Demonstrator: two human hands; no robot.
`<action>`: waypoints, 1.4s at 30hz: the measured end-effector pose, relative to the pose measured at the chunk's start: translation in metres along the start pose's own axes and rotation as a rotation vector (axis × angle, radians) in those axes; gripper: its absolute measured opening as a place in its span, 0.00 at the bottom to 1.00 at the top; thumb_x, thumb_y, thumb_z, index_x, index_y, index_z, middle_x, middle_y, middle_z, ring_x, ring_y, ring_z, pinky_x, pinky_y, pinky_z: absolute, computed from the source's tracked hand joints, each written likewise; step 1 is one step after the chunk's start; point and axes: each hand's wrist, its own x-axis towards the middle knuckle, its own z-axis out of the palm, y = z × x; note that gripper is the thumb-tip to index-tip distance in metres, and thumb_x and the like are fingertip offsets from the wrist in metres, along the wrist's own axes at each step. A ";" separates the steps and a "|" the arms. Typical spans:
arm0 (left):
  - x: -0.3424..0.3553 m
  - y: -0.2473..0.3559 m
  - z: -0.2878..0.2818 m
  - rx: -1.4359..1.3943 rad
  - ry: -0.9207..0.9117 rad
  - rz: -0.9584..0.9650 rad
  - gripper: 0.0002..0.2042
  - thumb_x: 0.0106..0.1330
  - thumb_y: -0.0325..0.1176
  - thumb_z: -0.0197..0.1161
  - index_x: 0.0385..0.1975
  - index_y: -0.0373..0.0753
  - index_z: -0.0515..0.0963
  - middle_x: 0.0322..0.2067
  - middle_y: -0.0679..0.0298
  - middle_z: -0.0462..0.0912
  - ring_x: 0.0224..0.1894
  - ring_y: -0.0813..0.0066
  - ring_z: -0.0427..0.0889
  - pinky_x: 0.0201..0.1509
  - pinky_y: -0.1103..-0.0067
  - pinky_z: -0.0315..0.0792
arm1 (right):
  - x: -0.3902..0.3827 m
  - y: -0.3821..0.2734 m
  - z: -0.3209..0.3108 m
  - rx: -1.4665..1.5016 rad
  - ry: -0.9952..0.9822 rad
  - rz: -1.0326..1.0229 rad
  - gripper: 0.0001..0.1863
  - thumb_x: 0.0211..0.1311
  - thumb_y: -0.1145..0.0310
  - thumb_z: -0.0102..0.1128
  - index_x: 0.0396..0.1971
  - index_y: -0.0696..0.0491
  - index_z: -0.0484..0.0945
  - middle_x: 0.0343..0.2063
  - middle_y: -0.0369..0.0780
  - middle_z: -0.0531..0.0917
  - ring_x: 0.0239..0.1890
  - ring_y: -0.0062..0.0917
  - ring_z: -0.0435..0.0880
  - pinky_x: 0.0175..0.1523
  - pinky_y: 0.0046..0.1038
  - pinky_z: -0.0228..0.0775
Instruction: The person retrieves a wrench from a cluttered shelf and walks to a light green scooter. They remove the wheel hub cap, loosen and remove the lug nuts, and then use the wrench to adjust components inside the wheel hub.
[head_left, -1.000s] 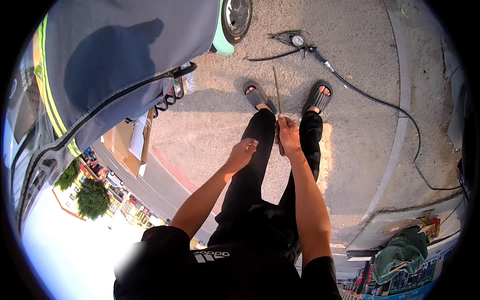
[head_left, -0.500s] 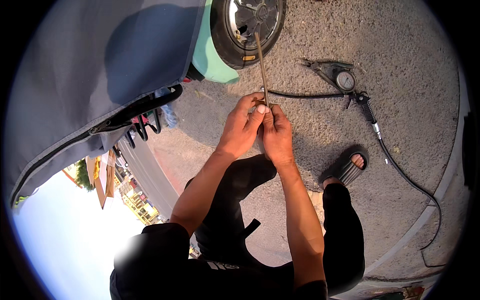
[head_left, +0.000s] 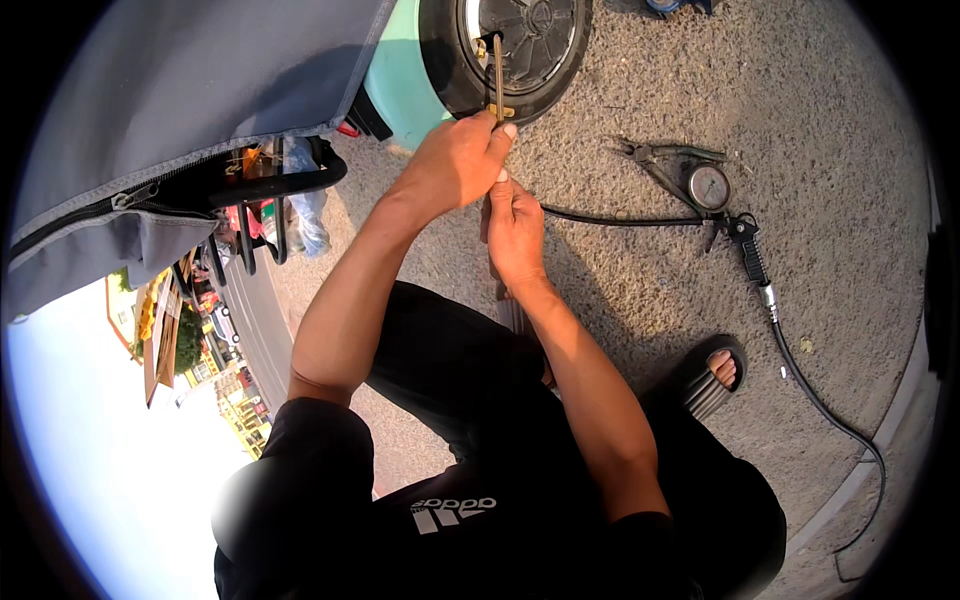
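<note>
Overhead, head view only. Left hand [head_left: 452, 160] is pinched shut on the lower end of a thin brass-coloured rod [head_left: 498, 75]; the rod stands nearly upright, its upper end against the black wheel [head_left: 520, 45] near the rim. Right hand [head_left: 515, 225] sits just below the left, fingers curled together around something slim under the rod; what it grips I cannot tell. A tyre inflator [head_left: 708, 185] with round gauge lies on the gravel [head_left: 820, 120] to the right, its hose [head_left: 800, 370] trailing toward the lower edge; a sandalled foot [head_left: 715, 375] is near it.

Judgement: keep the rod in line with its seat, left pinch steady, right hand supplying force, no sideways bending.
</note>
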 end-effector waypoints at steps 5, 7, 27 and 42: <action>0.007 -0.001 0.016 -0.002 0.035 -0.029 0.21 0.75 0.46 0.48 0.40 0.28 0.74 0.37 0.40 0.83 0.45 0.37 0.80 0.50 0.55 0.71 | -0.004 -0.038 -0.038 -0.067 -0.133 0.160 0.32 0.76 0.46 0.44 0.21 0.59 0.74 0.14 0.38 0.74 0.16 0.24 0.73 0.23 0.32 0.66; 0.006 0.002 0.019 -0.053 0.029 -0.015 0.22 0.75 0.46 0.47 0.41 0.28 0.74 0.39 0.40 0.82 0.47 0.37 0.79 0.52 0.56 0.70 | -0.007 -0.058 -0.059 -0.098 -0.215 0.232 0.31 0.76 0.46 0.44 0.21 0.57 0.74 0.14 0.35 0.73 0.12 0.20 0.71 0.17 0.27 0.63; -0.006 0.005 0.006 0.075 0.223 -0.043 0.20 0.75 0.40 0.49 0.36 0.26 0.78 0.32 0.43 0.85 0.39 0.43 0.85 0.47 0.62 0.77 | -0.003 -0.058 0.019 0.481 -0.085 0.279 0.19 0.74 0.57 0.44 0.24 0.53 0.70 0.16 0.35 0.71 0.13 0.20 0.67 0.18 0.28 0.62; -0.038 0.008 -0.038 0.310 0.912 0.214 0.17 0.66 0.47 0.66 0.22 0.41 0.82 0.12 0.60 0.77 0.16 0.59 0.79 0.21 0.70 0.69 | 0.001 -0.038 0.045 0.468 0.016 0.133 0.28 0.76 0.49 0.46 0.17 0.53 0.67 0.12 0.33 0.67 0.11 0.19 0.67 0.16 0.25 0.61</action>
